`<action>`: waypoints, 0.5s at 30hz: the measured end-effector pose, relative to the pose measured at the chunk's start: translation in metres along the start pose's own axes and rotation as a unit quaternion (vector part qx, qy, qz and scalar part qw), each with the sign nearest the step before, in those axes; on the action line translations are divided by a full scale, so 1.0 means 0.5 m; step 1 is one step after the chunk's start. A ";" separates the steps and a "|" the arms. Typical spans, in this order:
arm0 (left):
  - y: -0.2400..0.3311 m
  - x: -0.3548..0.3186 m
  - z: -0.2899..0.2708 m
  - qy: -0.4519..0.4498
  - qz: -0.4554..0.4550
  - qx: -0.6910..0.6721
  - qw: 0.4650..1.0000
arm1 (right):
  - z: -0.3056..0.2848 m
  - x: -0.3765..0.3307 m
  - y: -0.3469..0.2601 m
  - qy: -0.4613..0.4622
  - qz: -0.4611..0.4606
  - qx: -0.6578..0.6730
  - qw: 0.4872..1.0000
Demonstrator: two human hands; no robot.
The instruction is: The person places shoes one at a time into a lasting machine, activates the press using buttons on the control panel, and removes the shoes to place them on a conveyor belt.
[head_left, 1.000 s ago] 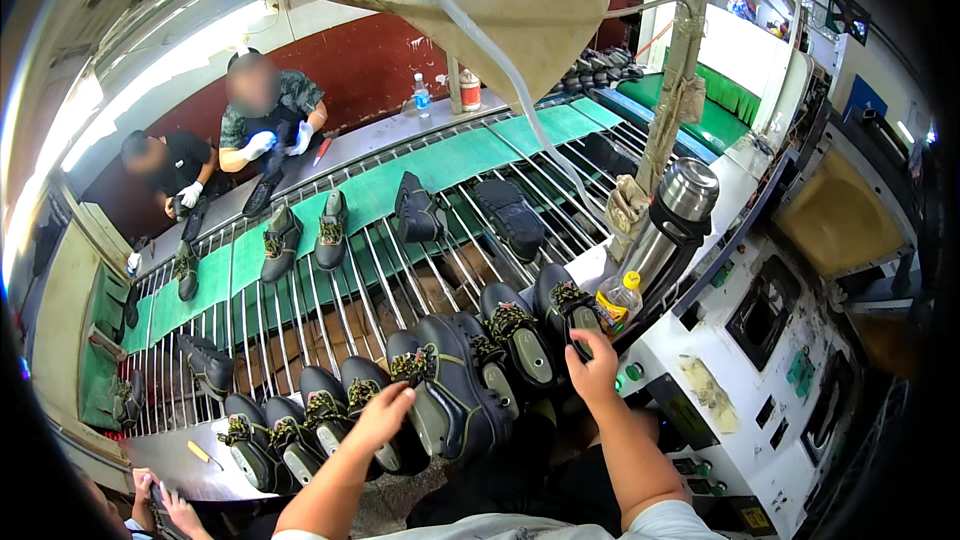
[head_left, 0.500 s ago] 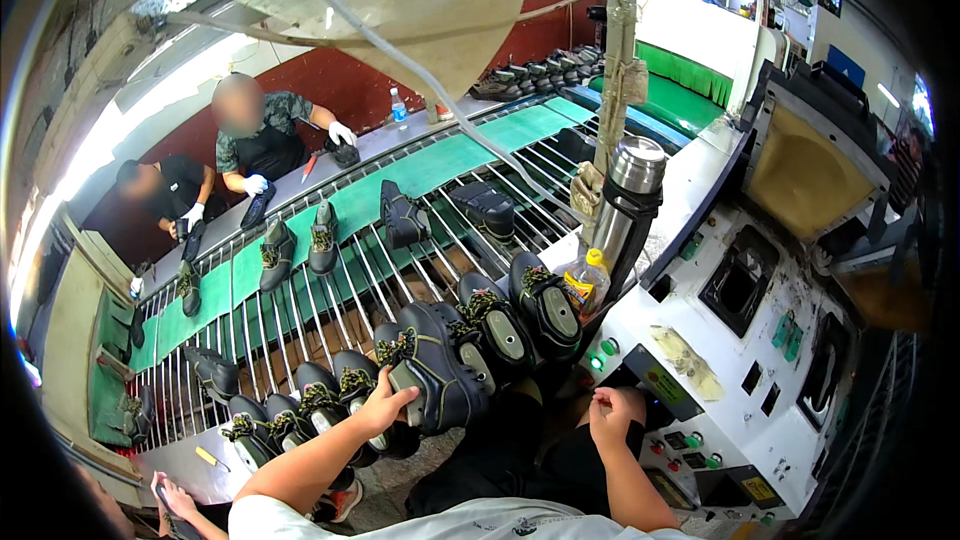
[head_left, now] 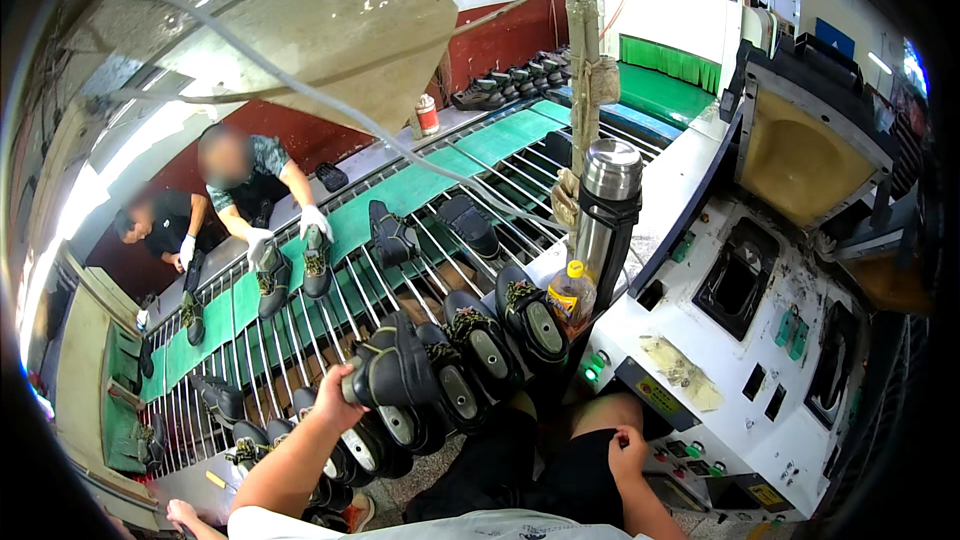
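My left hand (head_left: 340,398) grips a black work shoe (head_left: 397,365) at its pale end, holding it up over the near edge of the roller conveyor (head_left: 290,340). Below and beside it stands a row of similar black shoes (head_left: 482,342) with yellow-flecked laces and oval grey plates facing me. Several more of that row are partly hidden behind my left forearm. Next to my right thigh, my right hand (head_left: 627,452) is closed with its fingers curled, and nothing shows in it.
Across the conveyor, a person in white gloves (head_left: 262,245) touches two shoes on a green strip (head_left: 345,225); another person works farther left. At right stand a steel flask (head_left: 612,180), a yellow-capped bottle (head_left: 572,295) and a white machine (head_left: 690,360) with lit buttons.
My left hand has moved left with the shoe, which has turned and come away from the row. The gloved person across has reached to two shoes. My right hand has lowered slightly.
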State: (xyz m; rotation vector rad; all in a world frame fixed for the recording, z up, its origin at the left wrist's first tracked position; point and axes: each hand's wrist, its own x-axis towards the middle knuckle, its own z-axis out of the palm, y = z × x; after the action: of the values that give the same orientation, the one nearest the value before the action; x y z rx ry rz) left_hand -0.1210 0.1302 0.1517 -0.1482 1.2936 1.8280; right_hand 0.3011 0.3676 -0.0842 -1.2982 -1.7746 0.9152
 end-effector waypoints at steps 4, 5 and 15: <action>0.096 0.130 0.059 -0.078 0.037 0.073 0.994 | 0.025 0.001 0.010 0.017 -0.069 -0.082 0.994; 0.116 0.193 0.086 -0.074 0.061 0.084 0.992 | 0.031 0.005 0.002 0.013 -0.059 -0.086 0.994; 0.227 0.814 0.475 -0.014 0.211 0.229 0.950 | 0.037 0.032 0.022 -0.050 0.022 -0.196 0.979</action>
State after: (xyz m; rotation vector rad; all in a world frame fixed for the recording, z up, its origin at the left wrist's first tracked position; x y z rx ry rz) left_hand -0.3653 0.5479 0.1211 0.4362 1.7933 1.8001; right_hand 0.2861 0.3832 -0.1001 -1.5622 -2.0857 0.6826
